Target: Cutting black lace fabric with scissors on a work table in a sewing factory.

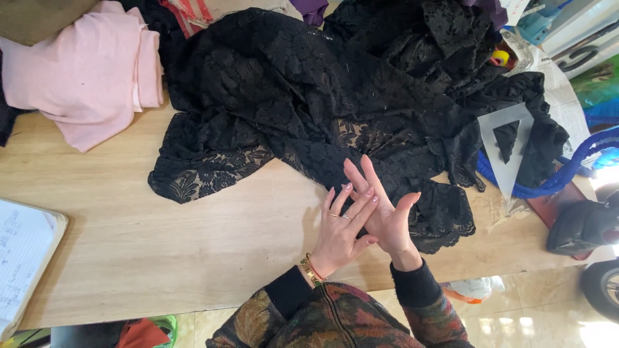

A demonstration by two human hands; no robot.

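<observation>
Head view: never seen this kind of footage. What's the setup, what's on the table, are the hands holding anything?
There is no machine here: a person wears one camera on the head, looking down at their own two bare hands over a wooden table. The left hand, with rings and a wrist bracelet, lies across the palm of the right hand; neither holds anything. Just beyond them spreads a large piece of black lace fabric. Folded pink cloth lies far left, an open notebook at the left edge, and a clear triangular ruler with a blue cord to the right.
</observation>
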